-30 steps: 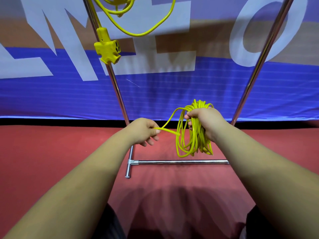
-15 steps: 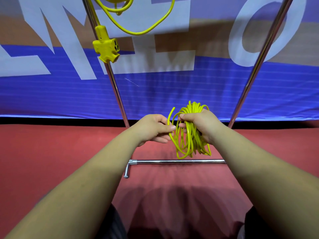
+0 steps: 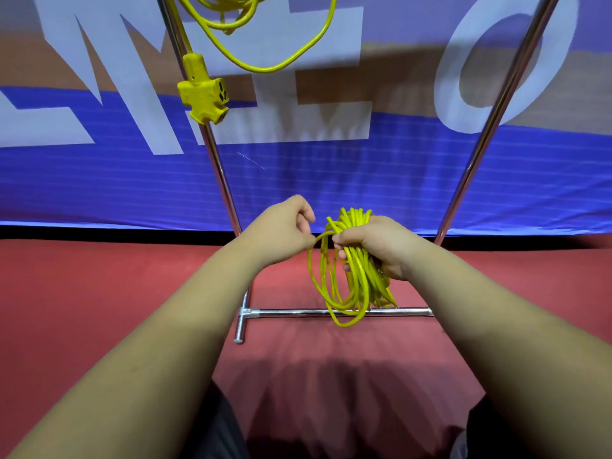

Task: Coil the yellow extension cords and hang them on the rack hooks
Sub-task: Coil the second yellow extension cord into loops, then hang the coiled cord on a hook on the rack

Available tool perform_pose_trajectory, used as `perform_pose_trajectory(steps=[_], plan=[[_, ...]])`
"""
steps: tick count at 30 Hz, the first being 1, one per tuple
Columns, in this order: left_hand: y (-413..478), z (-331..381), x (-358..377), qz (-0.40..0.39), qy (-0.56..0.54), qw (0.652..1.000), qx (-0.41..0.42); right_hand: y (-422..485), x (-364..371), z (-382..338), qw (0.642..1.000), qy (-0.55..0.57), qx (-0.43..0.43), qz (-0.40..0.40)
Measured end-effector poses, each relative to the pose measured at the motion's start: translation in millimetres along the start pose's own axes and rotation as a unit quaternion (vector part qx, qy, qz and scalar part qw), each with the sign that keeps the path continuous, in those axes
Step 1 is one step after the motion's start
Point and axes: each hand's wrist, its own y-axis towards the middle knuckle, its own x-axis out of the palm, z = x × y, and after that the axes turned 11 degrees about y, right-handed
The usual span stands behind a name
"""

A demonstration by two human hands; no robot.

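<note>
My right hand (image 3: pixel 385 248) fingers curl round the yellow coil (image 3: pixel 352 286); my left hand (image 3: pixel 281 230) pinches its loose strand. The rack bar (image 3: pixel 298 313) lies just beyond.

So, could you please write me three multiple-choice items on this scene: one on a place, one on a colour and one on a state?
1. Where does the yellow plastic socket block hang?
A) beside the left chrome rack upright
B) inside a box
C) flat on the ground

2. What colour is the carpeted floor?
A) green
B) red
C) grey

3. What is the right hand doing?
A) resting open
B) hanging empty at the side
C) gripping the coiled yellow extension cord

Answers:
1 A, the block dangles against that upright, well above the floor.
2 B, the carpet is plainly red.
3 C, its fingers curl round the bundle, while the left hand pinches a loose strand of it.
</note>
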Motion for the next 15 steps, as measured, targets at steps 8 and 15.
perform_pose_trajectory(steps=[8,15], plan=[[11,5,14,-0.008,0.139,0.957,0.255,-40,5,-26,0.984,-0.126,0.036,-0.120],[-4,32,12,-0.014,0.117,0.969,0.216,-66,-7,-32,0.981,-0.175,0.032,-0.081]])
